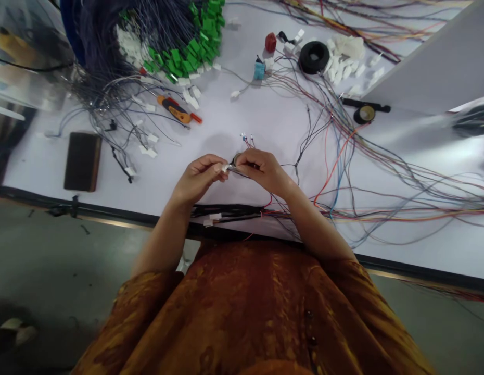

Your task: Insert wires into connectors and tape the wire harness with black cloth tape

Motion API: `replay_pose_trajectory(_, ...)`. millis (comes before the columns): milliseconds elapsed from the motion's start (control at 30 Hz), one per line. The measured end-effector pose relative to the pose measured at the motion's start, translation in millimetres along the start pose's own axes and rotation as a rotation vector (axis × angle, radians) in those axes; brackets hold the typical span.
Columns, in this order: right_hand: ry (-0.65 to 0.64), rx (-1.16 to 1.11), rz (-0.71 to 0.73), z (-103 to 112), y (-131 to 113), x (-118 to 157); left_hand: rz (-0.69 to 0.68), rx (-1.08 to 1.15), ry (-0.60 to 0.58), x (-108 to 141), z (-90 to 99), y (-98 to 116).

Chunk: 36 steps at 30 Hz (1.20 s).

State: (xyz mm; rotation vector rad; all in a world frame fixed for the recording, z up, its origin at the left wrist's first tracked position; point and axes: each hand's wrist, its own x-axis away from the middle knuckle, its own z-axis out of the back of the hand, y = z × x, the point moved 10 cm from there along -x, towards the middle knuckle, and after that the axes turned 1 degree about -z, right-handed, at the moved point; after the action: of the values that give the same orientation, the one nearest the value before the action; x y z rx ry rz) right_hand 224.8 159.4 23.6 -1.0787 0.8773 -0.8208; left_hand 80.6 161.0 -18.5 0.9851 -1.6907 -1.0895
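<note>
Left hand [199, 179]: pinching white connector [225, 168], mid-surface [216, 112] | right hand [261, 169]: closed on thin wires [239, 171], partly hidden, at connector's 3 o'clock | risk: loose pinch or snagged wire tips [247, 139] at 1 o'clock could tug wires free | connector: long axis seemingly 9-to-3, wires toward 3

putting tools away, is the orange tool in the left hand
No, the orange tool lies on the table, apart from the left hand.
</note>
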Motion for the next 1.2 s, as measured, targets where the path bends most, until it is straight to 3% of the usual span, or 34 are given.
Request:
replay_pose_trajectory(333,-0.127,0.094,0.045,-6.8,-12.6,-5.1,0.038,0.057,0.004,2.4,-3.0,-14.5)
replay_pose_trajectory(533,-0.150,0.188,0.024,-11.0,-12.6,-4.8,-0.018,-0.051,0.006,6.4,-4.0,-5.6)
replay_pose_trajectory(733,0.018,0.247,-0.078,-11.2,-10.3,3.3,-0.098,-0.165,0.087,15.7,-4.7,1.1)
replay_pose_trajectory(967,0.130,0.172,0.051,-12.4,-13.9,12.0,-0.214,-0.196,0.074,20.1,-11.7,5.6)
replay_pose_trajectory(1200,0.179,0.167,0.104,-14.5,-14.2,16.5,-0.290,-0.140,0.065,22.1,-4.4,2.5)
